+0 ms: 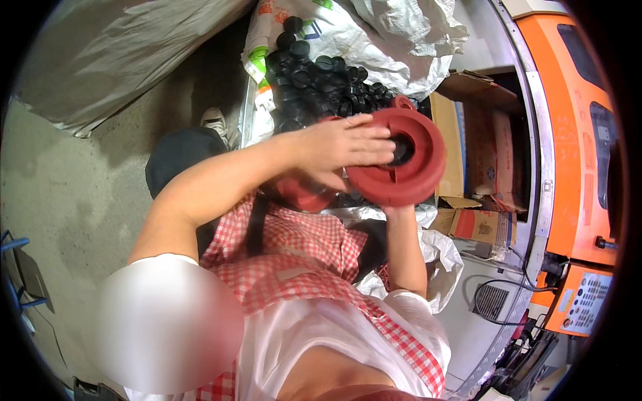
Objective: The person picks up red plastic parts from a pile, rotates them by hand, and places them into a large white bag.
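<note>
A thick red plastic ring (428, 160) with a round hole and a small loop on its far side is held up in front of me. My right hand is behind it, fingers hidden; only the wrist shows below its near edge, and the ring appears to rest in that hand. My left hand (344, 148) lies flat with fingers stretched out across the ring's left side, fingertips at the hole. Another red plastic piece (304, 192) sits under my left wrist, partly covered. Just beyond lie many small black round caps (324, 87), heaped on a white woven sack.
The printed white sack (394, 47) spreads at the back. Open cardboard boxes (478, 224) stand to the right, beside an orange machine (562, 134) with a button panel (587, 301). A large pale sack (127, 60) bulges at the far left above the grey floor (67, 194).
</note>
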Demonstrator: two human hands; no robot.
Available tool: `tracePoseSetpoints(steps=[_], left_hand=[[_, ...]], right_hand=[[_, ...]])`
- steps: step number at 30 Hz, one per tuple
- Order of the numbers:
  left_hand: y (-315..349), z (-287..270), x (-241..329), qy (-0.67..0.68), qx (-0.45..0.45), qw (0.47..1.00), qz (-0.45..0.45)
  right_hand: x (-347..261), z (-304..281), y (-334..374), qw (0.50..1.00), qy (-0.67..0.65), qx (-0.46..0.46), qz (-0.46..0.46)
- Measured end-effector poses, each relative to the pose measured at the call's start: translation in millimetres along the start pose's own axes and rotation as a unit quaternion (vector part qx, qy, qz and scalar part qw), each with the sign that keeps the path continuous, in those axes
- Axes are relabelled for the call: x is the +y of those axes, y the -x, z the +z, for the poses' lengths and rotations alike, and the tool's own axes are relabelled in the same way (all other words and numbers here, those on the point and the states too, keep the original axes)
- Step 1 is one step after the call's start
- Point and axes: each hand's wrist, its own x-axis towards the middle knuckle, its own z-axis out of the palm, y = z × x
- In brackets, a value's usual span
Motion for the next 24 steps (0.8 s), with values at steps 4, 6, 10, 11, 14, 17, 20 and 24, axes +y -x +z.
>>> tracePoseSetpoints(steps=[4,6,10,11,14,17,20,24], left_hand=[[8,-1,-9,0.174,0.262,0.902,-0.297],[25,9,-39,0.183,0.367,0.785,-0.464],[63,40,-65,0.056,0.286,0.705,-0.647],[72,52,-64,0.065,0.257,0.690,-0.673],[102,75,-55,0.106,0.130,0.647,-0.744],[137,95,-60,0.112,0.117,0.596,-0.787],[144,117,-58,0.158,0.160,0.510,-0.830],[153,129,-46,0.199,0.207,0.440,-0.851]], right_hand=[[12,-33,49,0.884,0.428,0.039,-0.185],[5,14,68,0.883,0.441,0.053,-0.153],[75,30,73,0.767,0.632,0.001,-0.111],[95,26,72,0.781,0.617,-0.011,-0.097],[98,27,71,0.798,0.589,0.015,-0.123],[97,29,70,0.796,0.585,0.032,-0.150],[103,29,62,0.809,0.569,0.030,-0.145],[103,24,53,0.817,0.562,0.018,-0.132]])
